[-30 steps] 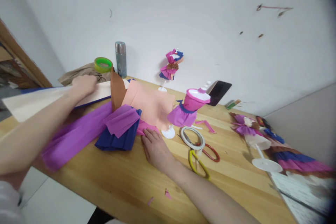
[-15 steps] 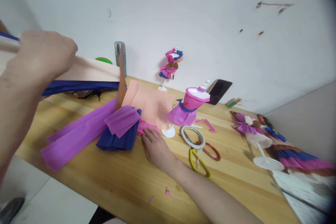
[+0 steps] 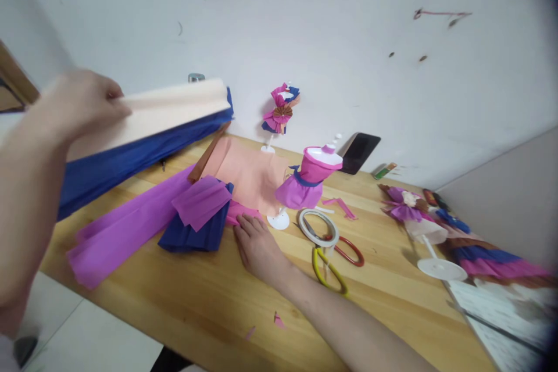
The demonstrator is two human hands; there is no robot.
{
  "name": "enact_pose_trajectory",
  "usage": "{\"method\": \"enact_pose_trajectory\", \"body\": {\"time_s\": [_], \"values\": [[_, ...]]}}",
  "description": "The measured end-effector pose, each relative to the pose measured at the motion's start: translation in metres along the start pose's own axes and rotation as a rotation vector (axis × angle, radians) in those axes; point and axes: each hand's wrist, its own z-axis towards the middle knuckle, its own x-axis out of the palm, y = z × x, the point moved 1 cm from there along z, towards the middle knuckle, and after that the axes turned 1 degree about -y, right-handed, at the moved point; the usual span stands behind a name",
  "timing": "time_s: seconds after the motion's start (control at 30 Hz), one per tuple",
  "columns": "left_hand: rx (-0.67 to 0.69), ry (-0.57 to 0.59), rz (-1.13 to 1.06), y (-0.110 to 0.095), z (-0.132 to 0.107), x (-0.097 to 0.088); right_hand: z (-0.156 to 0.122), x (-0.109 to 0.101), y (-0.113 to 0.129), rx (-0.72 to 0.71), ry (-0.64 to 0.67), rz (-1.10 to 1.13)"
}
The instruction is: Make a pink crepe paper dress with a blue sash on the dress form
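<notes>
My left hand point(image 3: 82, 107), somewhat blurred, is closed on a long folded strip of cream crepe paper point(image 3: 178, 107), raised at the left. Along its underside runs a strip of dark blue crepe paper point(image 3: 143, 157); whether my fingers grip that too is hidden. My right hand point(image 3: 257, 247) lies flat on the table, fingertips on a piece of pink crepe paper point(image 3: 239, 211). Left of it are a folded navy piece point(image 3: 196, 235), a small purple piece point(image 3: 203, 200) and a long purple strip point(image 3: 126, 226). Peach paper point(image 3: 248, 171) and a brown strip point(image 3: 211, 151) lie behind.
A small dress form in pink and purple paper point(image 3: 307, 180) stands right of the peach paper. Scissors point(image 3: 331, 279) lie under a tape roll point(image 3: 318, 229). Another dressed form point(image 3: 281, 113), a phone point(image 3: 361, 151) and a flask top point(image 3: 196, 77) are near the wall; more paper-dressed forms point(image 3: 410, 209) lie right.
My left hand has moved the cream strip, its far end going right and up, and it now covers most of the flask. More blue paper shows beneath it. My right hand stays put.
</notes>
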Motion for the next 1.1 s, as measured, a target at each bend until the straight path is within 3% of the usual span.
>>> {"method": "enact_pose_trajectory", "body": {"time_s": [0.03, 0.13, 0.27, 0.4, 0.63, 0.77, 0.93, 1.1], "values": [[-0.005, 0.12, -0.091, -0.012, -0.004, 0.01, 0.0, 0.0, 0.0, 0.0, 0.0, 0.0], [0.052, 0.271, -0.191, -0.04, -0.013, 0.052, 0.0, 0.0, -0.001, 0.003, -0.003, -0.003], [0.107, 0.491, -0.305, -0.062, -0.023, 0.116, -0.001, 0.001, -0.002, 0.001, -0.004, -0.011], [0.078, 0.568, -0.347, -0.07, -0.03, 0.148, -0.001, 0.004, -0.003, -0.003, -0.003, -0.012], [-0.011, 0.432, -0.269, -0.06, -0.021, 0.145, -0.002, 0.004, -0.002, 0.004, -0.008, -0.005], [-0.065, 0.354, -0.19, -0.062, -0.027, 0.135, -0.002, 0.004, -0.002, -0.002, -0.009, -0.007], [-0.022, 0.263, -0.141, -0.067, -0.034, 0.115, -0.002, 0.007, -0.004, -0.002, -0.002, -0.013], [0.103, 0.349, -0.181, -0.069, -0.026, 0.115, -0.001, 0.006, -0.003, -0.008, -0.008, -0.003]]}}
